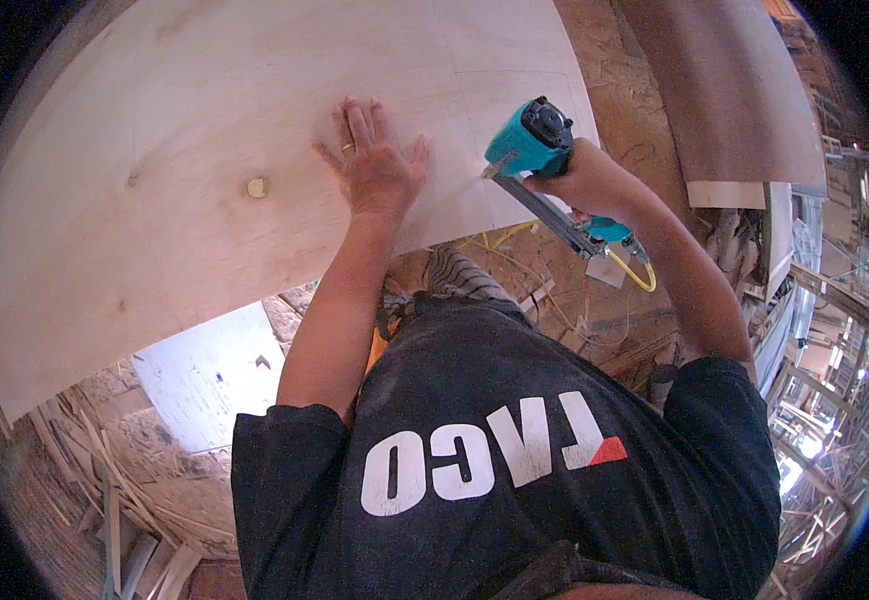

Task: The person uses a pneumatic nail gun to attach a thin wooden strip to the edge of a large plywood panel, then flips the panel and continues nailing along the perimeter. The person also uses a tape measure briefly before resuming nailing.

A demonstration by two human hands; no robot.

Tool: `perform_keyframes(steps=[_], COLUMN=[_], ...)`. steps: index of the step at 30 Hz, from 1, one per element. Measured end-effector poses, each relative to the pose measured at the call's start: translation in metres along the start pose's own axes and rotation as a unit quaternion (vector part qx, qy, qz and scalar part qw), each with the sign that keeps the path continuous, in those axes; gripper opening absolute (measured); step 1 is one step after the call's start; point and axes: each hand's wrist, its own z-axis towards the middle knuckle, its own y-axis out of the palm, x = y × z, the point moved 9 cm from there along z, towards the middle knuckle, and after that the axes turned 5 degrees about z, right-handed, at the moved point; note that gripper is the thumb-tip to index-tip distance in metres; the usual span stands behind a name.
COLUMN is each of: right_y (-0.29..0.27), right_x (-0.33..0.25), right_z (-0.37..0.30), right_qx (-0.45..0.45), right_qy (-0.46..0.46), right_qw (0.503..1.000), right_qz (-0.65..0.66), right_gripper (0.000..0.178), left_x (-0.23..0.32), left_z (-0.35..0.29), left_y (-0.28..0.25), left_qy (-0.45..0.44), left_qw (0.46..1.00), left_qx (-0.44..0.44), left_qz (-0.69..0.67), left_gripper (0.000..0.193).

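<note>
A large sheet of pale plywood (204, 90) spreads in front of me, with a small round knot mark on its face. My left hand (379, 170) lies flat on it near the close edge, fingers spread, a ring on one finger. In my right hand (594, 185) is a teal pneumatic nail gun (529, 140), gripped by its handle. Its nose meets or hovers just over the sheet near the right end; I cannot tell which. The long grey magazine points back toward me, and a yellow air hose (639, 275) curls from the handle's end.
Another brown-faced sheet (739, 90) lies at the far right. Below the plywood on the left is a white board (209, 375) on the littered floor. Wood strips (114, 520) lie at lower left. More yellow hose (514, 235) trails near my legs. Scrap timber clutters the right side.
</note>
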Motion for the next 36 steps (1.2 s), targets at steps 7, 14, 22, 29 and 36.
perform_keyframes(steps=[7, 14, 22, 29, 36], right_y=[0.001, -0.074, -0.249, -0.258, -0.238], right_x=[0.005, -0.016, -0.117, -0.228, -0.277], right_z=[0.0, 0.019, 0.188, 0.344, 0.372], right_qx=[0.021, -0.055, 0.157, 0.113, 0.059], right_qy=[-0.062, 0.023, -0.227, -0.198, -0.182], right_qw=[0.997, 0.998, 0.956, 0.969, 0.977], right_qz=[-0.033, -0.028, -0.1, 0.094, 0.099], right_gripper=[0.038, 0.036, 0.04, 0.044, 0.044], left_x=[0.001, -0.049, -0.086, -0.091, -0.102], left_z=[-0.002, 0.069, 0.146, 0.144, 0.133], left_y=[0.005, 0.006, 0.005, 0.0, -0.004], left_qy=[0.008, -0.008, -0.067, -0.079, -0.074], left_qw=[1.0, 0.998, 0.991, 0.987, 0.989], left_qx=[0.018, -0.065, -0.077, -0.091, -0.055], left_qz=[-0.004, 0.017, 0.084, 0.103, 0.116], left_gripper=[0.094, 0.097, 0.096, 0.097, 0.098])
